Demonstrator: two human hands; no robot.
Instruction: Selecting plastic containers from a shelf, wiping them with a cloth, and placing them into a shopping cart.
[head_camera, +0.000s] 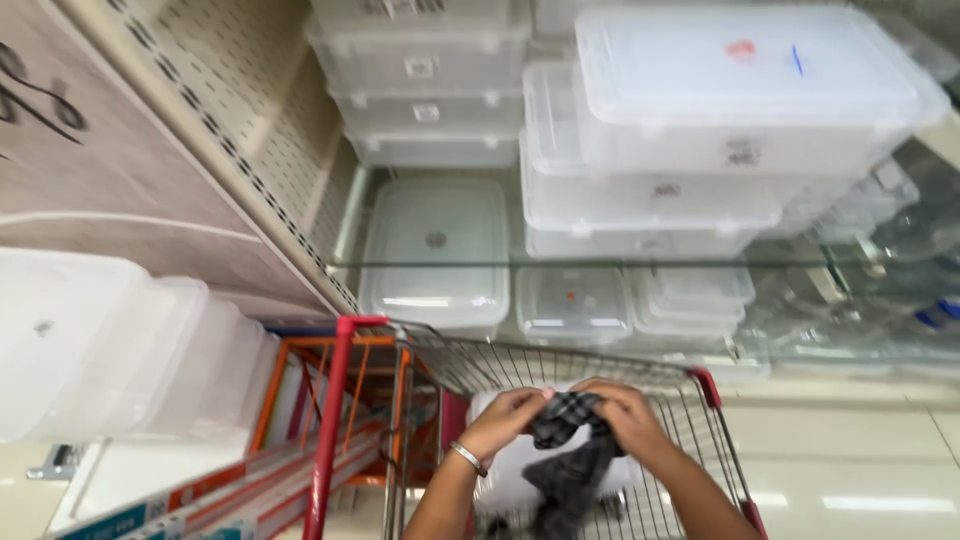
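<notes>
Both my hands hold a dark grey checked cloth over a wire shopping cart with red corners. My left hand, with a silver bracelet on its wrist, grips the cloth's left side. My right hand is closed over its top right, and the rest of the cloth hangs down into the cart. A white bundle lies in the cart under the cloth.
Shelves ahead carry stacked clear plastic storage boxes with lids, and smaller ones sit lower down. A pegboard shelf side rises at left. An orange step ladder stands next to the cart. White tubs sit at left.
</notes>
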